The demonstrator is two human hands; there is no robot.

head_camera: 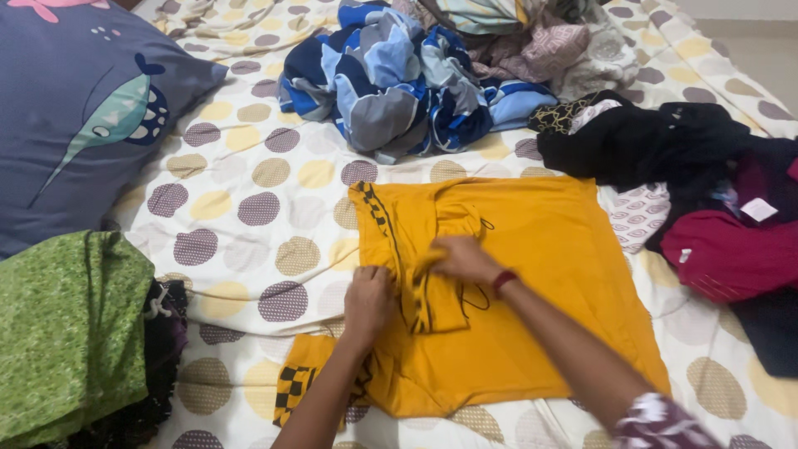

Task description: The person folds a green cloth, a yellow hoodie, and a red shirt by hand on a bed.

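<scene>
Yellow garment [532, 274] spread flat on bed [249, 208] for folding | left hand [368, 301] pins folded edge, grip unclear | right hand [462, 258] pinches sleeve fold inward | clothes heap [399, 75] waits behind

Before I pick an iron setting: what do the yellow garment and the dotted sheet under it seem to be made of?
The yellow garment looks like soft matte woven cloth, possibly cotton: it folds flat and creases gently under the left hand and right hand, with no shine. The dotted sheet also looks like matte printed cotton-like fabric, wrinkling softly. The fibre itself cannot be confirmed by sight.
</scene>
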